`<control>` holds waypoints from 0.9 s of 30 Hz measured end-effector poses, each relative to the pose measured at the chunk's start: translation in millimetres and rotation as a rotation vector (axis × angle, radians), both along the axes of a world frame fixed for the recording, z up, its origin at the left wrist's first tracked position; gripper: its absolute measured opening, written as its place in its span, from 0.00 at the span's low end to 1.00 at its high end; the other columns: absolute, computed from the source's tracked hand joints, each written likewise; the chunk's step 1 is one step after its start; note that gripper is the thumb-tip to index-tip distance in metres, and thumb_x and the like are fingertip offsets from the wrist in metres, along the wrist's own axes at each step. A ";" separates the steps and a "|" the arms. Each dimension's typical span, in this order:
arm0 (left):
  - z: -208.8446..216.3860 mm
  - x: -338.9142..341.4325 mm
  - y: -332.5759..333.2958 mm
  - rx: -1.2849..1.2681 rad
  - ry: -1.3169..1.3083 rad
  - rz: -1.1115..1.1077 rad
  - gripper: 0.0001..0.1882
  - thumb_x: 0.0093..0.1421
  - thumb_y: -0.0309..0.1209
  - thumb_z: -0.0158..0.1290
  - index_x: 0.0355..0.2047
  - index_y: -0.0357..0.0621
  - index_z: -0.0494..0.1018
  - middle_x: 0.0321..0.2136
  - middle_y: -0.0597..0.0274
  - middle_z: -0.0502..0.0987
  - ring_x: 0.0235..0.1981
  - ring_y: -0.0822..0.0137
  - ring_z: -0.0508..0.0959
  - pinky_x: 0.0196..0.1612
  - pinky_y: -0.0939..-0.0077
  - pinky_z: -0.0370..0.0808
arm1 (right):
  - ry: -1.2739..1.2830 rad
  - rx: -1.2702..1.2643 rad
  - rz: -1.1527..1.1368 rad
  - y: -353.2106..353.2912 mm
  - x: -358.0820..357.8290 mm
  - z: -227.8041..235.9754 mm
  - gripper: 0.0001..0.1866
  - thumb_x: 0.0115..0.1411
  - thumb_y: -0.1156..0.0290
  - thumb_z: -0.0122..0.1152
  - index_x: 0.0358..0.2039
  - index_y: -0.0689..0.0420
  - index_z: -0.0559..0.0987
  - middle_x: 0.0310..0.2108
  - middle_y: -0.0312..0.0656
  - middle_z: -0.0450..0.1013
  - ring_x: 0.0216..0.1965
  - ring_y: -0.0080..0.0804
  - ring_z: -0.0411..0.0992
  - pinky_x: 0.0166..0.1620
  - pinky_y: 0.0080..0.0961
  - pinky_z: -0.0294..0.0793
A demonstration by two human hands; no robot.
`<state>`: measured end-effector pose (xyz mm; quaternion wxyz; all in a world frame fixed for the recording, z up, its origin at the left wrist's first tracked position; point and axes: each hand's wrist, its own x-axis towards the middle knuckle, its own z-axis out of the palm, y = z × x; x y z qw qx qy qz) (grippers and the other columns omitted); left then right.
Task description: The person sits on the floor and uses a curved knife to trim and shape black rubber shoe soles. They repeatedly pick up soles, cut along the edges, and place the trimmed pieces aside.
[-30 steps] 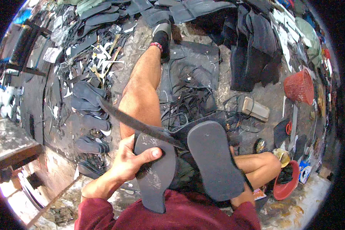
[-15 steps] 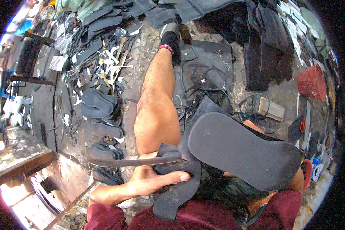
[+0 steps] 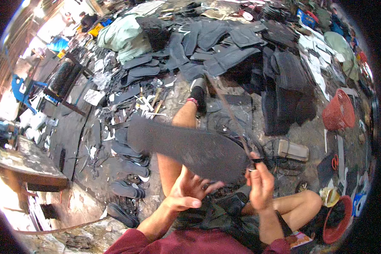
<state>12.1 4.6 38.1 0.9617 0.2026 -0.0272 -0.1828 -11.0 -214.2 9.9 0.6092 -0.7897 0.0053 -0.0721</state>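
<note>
A large dark grey sole-shaped sheet (image 3: 190,148), blurred by motion, appears in the air over my left knee. My left hand (image 3: 188,190) is just below its near edge, palm up with fingers spread, holding nothing. In my right hand (image 3: 261,186) is a long thin knife (image 3: 228,110), gripped near its handle, its narrow blade pointing up and away. The sheet's right end lies close to my right fingers; I cannot tell whether they touch. Several cut dark soles (image 3: 127,189) lie in small piles on the floor to the left.
Dark sheets (image 3: 224,59) are heaped ahead, past my outstretched foot. Pale and dark offcuts (image 3: 150,103) litter the left floor. A red basket (image 3: 338,110), a pale block (image 3: 293,150) and red-handled scissors (image 3: 335,162) lie right. Another red basket (image 3: 338,220) stands near my right knee.
The sole-shaped sheet has moved from right to left. My left hand has let go of a dark piece and spread its fingers. The knife blade swung from pointing left to pointing away.
</note>
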 end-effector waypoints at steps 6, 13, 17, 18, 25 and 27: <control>25.3 31.8 -71.3 0.556 0.252 0.447 0.23 0.60 0.32 0.61 0.52 0.39 0.68 0.40 0.59 0.77 0.37 0.64 0.80 0.40 0.70 0.80 | 0.194 0.723 0.119 17.4 -32.4 28.3 0.26 0.73 0.61 0.42 0.65 0.62 0.67 0.29 0.36 0.75 0.24 0.18 0.65 0.29 0.18 0.67; -6.2 21.0 -79.6 0.591 0.397 0.378 0.20 0.65 0.40 0.56 0.50 0.38 0.72 0.39 0.57 0.81 0.35 0.61 0.82 0.39 0.64 0.81 | -0.131 -0.295 -0.147 -15.8 -120.2 -39.9 0.18 0.67 0.71 0.54 0.56 0.62 0.75 0.30 0.46 0.76 0.24 0.35 0.71 0.32 0.28 0.73; -14.7 10.5 -73.2 0.588 0.479 0.289 0.18 0.62 0.36 0.59 0.48 0.40 0.72 0.38 0.60 0.80 0.35 0.64 0.82 0.39 0.68 0.82 | -0.091 -0.301 -0.196 -19.6 -144.7 -47.8 0.18 0.64 0.74 0.56 0.55 0.59 0.77 0.26 0.47 0.72 0.25 0.44 0.72 0.32 0.33 0.73; -15.4 6.0 -73.1 0.599 0.475 0.287 0.19 0.61 0.34 0.61 0.49 0.40 0.71 0.38 0.61 0.79 0.36 0.65 0.81 0.39 0.70 0.82 | -0.060 -0.313 -0.185 -19.7 -142.5 -43.2 0.18 0.65 0.74 0.56 0.55 0.59 0.77 0.26 0.47 0.72 0.25 0.44 0.72 0.32 0.34 0.73; -40.7 -18.5 -51.8 0.789 0.392 0.252 0.26 0.56 0.31 0.62 0.53 0.39 0.68 0.40 0.59 0.78 0.37 0.64 0.80 0.42 0.69 0.80 | 0.095 -0.351 0.015 -13.8 -83.3 -23.5 0.21 0.64 0.72 0.58 0.58 0.50 0.76 0.26 0.44 0.71 0.27 0.44 0.73 0.31 0.39 0.72; -47.9 -25.1 -42.6 0.813 0.399 0.223 0.30 0.52 0.29 0.65 0.54 0.39 0.67 0.41 0.58 0.77 0.40 0.63 0.80 0.45 0.67 0.80 | 0.084 -0.320 0.053 -4.8 -59.5 -24.4 0.21 0.65 0.73 0.57 0.58 0.51 0.75 0.27 0.46 0.72 0.28 0.45 0.74 0.31 0.38 0.73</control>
